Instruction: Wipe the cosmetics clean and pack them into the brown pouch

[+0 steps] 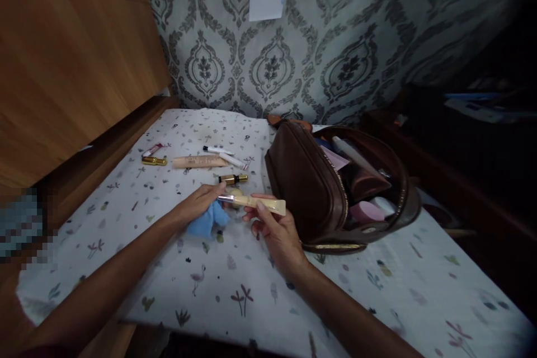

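My right hand [272,232] grips a cream cosmetic tube [260,202] with a silvery tip, held level just above the patterned cloth. My left hand [200,201] pinches the tube's tip end and also holds a crumpled blue cloth [206,222] against the surface. A small round pale compact [237,197] lies just behind the tube. An open brown toiletry bag [310,184] stands to the right of my hands, with bottles and a pink item inside.
Behind my hands lie a gold-and-black lipstick [233,179], a long beige tube [199,161], a white pen-like stick [218,150], a gold lipstick [153,160] and a small pink tube [151,150]. A wooden panel [71,61] rises at left; dark clutter at right.
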The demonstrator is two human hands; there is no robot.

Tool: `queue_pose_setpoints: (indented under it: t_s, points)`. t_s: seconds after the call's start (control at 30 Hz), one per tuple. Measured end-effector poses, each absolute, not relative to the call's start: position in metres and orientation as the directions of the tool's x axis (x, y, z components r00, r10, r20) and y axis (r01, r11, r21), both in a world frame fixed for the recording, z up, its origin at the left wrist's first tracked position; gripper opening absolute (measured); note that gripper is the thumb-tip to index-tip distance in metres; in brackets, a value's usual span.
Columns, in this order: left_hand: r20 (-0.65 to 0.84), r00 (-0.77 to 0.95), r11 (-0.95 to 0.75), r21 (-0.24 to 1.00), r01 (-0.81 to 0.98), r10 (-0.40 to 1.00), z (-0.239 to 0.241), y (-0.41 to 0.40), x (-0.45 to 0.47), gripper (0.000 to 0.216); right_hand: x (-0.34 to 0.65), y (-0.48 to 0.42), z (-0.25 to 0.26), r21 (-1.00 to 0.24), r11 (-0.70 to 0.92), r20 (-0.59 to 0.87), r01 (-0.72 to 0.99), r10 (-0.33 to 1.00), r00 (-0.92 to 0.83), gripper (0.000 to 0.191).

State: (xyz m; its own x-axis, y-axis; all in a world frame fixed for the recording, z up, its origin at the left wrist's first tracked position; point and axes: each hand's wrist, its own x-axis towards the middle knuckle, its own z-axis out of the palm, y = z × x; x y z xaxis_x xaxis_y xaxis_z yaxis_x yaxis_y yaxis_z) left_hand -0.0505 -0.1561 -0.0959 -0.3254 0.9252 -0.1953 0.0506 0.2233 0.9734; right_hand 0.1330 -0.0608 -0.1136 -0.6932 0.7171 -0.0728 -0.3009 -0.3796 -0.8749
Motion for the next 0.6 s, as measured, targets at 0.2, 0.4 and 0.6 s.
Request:
queue_pose_setpoints:
  t_s: [0.2,0.4,0.6]
  points:
    - [-0.17,-0.28,0.176,0.984,-0.007,0.945,-0.088,-0.154,-0.049,0.047,0.134,-0.06,-0.115,-0.867,-0.402,-0.098,-0.294,0.717,-0.69,0.051]
    - [-0.171,-0.255,0.161,0.985,-0.061,0.952,-0.095,-0.152,-0.052,0.049,0.138,-0.061,-0.111,-0.87,-0.41,-0.125,-0.275,0.722,-0.681,0.051]
    - [-0.156,-0.271,0.144,0.988,-0.063,0.95,-0.098,-0.15,-0.054,0.048,0.145,-0.059,-0.107,-0.897,-0.411,-0.193,-0.163,0.696,-0.692,0.058]
